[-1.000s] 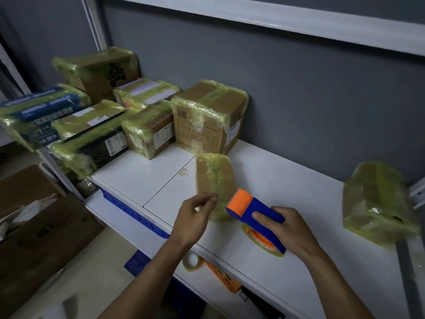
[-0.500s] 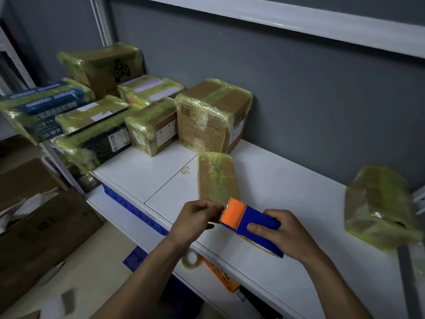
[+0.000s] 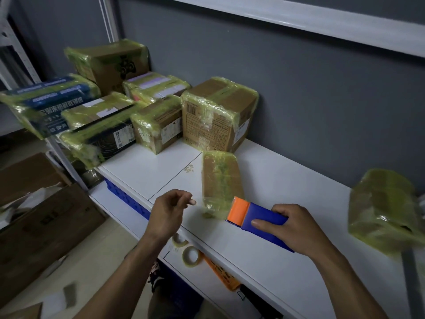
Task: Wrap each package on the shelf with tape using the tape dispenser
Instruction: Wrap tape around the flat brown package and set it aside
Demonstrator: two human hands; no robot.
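On the white shelf (image 3: 147, 173), every package in view carries a yellowish film of tape. The cluster of packages at the back left (image 3: 158, 125), the big brown carton (image 3: 218, 113) beside it and the lone package at the far right (image 3: 386, 208) all look wrapped. The flat package (image 3: 219, 180) lies in the middle, near the front edge, also with tape over its top and sides. The right hand (image 3: 296, 229) grips the blue tape dispenser (image 3: 262, 211), its fingers (image 3: 264, 224) curled over the body. The orange head is at the near end of this package, touching it or just beside it; I cannot tell which. The left hand (image 3: 167, 212) hovers to the left, apart from the package, its fingers (image 3: 189, 201) loosely curled with nothing visible between them. I judge the task is close to its end: the flat package seems the one in work, and what remains is probably to close and cut its last strip — the undersides are hidden, so full coverage cannot be confirmed.
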